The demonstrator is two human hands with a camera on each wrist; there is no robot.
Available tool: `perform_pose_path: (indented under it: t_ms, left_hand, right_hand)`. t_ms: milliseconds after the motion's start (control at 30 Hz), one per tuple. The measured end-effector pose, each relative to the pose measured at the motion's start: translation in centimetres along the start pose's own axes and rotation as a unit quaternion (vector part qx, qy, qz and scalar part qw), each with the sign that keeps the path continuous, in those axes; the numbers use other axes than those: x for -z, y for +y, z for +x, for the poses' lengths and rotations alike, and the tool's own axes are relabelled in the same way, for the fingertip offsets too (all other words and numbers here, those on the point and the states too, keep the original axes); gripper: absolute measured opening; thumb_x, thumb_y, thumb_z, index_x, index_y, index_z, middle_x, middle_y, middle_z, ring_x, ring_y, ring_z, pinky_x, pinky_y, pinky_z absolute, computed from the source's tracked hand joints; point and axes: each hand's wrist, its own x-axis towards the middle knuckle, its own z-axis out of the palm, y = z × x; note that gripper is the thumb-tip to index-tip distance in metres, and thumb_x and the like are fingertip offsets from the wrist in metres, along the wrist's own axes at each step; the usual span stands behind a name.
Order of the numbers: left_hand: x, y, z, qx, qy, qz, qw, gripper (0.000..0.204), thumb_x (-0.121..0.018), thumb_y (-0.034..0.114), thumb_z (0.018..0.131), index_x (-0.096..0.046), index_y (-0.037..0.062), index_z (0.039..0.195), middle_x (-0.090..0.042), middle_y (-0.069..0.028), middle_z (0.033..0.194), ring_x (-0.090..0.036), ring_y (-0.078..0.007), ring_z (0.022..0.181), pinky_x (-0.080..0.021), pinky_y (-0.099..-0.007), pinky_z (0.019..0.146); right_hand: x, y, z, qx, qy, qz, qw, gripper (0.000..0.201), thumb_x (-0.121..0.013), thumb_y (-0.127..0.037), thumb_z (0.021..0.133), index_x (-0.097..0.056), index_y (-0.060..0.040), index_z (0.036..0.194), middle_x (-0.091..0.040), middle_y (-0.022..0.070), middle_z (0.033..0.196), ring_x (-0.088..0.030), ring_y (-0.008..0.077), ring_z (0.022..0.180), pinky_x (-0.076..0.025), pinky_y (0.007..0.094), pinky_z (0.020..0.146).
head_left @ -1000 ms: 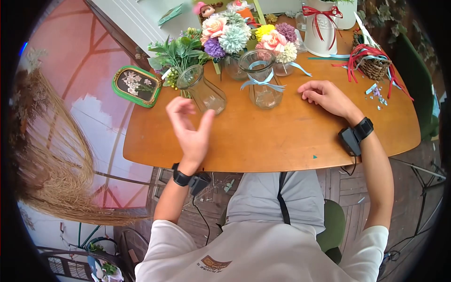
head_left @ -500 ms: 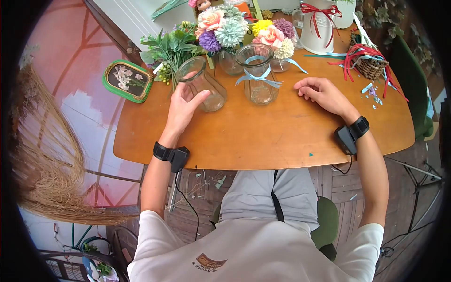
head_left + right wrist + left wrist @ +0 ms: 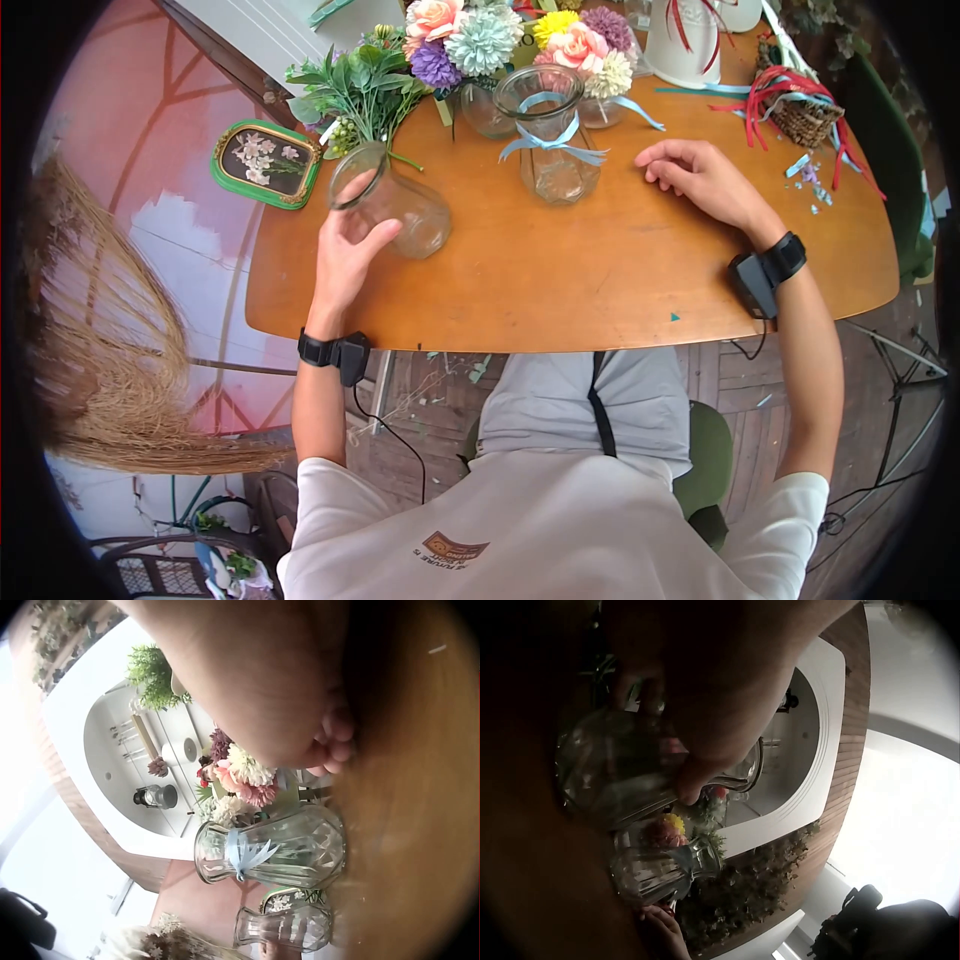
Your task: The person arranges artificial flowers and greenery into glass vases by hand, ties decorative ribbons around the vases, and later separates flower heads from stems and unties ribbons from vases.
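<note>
A clear glass vase (image 3: 408, 212) stands at the table's left side, its flared rim tilted toward the left. My left hand (image 3: 346, 250) grips it round the neck, thumb on the near side and fingers behind the glass; in the left wrist view the thumb lies just below the rim. To its right stands a second glass vase (image 3: 560, 172) with a light blue ribbon bow (image 3: 556, 140) round its neck. My right hand (image 3: 705, 182) rests on the table right of that vase, fingers loosely curled and holding nothing.
Green foliage stems (image 3: 358, 95) lie behind the held vase, with a green-framed flower picture (image 3: 266, 163) to the left. Flower bouquets (image 3: 585, 55) stand in jars at the back. A wicker basket (image 3: 805, 120) with red and blue ribbons sits back right, near small scraps (image 3: 807, 175).
My left hand has reached the plain vase, taken hold of its neck and drawn it left and toward me. My right hand stays in about the same place.
</note>
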Motion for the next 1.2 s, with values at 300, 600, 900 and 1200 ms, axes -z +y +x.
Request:
perform_pose_path:
  t_ms: [300,600,900,1200]
  left_hand:
    - [9.8,-4.5,-1.9,0.002,0.131,0.079,0.988,0.047,-0.075,0.016,0.091,-0.057,-0.0018,0.13,-0.065,-0.0052,0.116,-0.058,-0.012,0.105,-0.044,-0.0282,0.094]
    - [15.0,-9.1,3.2,0.004,0.125,0.05,0.991,0.054,-0.066,0.012,0.096,-0.045,-0.0041,0.144,-0.058,-0.0155,0.138,-0.055,-0.0215,0.128,-0.04,-0.0336,0.111]
    - [13.9,-9.1,2.2,0.028,0.142,0.08,0.986,0.058,-0.065,0.015,0.098,-0.041,-0.0023,0.148,-0.054,-0.0155,0.143,-0.052,-0.0214,0.131,-0.04,-0.0329,0.109]
    - [3.1,-0.3,-0.8,0.004,-0.025,0.073,0.997,0.041,-0.067,0.009,0.096,-0.059,0.0001,0.135,-0.065,-0.0089,0.129,-0.059,-0.0162,0.122,-0.047,-0.0295,0.101]
  right_hand:
    - [-0.2,-0.1,0.1,-0.004,0.01,-0.031,0.999,0.022,-0.058,-0.016,0.099,-0.068,-0.0003,0.112,-0.064,-0.0025,0.088,-0.054,0.0068,0.079,-0.047,0.022,0.07]
    - [-0.1,0.8,0.5,0.003,0.023,-0.019,1.0,0.023,-0.057,-0.016,0.099,-0.068,-0.0021,0.112,-0.064,-0.0031,0.09,-0.054,0.0056,0.078,-0.046,0.0212,0.067]
    - [0.1,1.2,0.4,0.011,0.016,0.012,1.0,0.022,-0.056,-0.015,0.1,-0.068,-0.0021,0.113,-0.065,-0.0022,0.09,-0.055,0.006,0.077,-0.047,0.022,0.067]
    - [0.0,0.5,0.6,-0.005,0.004,-0.016,1.0,0.023,-0.056,-0.016,0.1,-0.069,-0.0031,0.114,-0.066,-0.0021,0.091,-0.055,0.006,0.076,-0.047,0.0221,0.067]
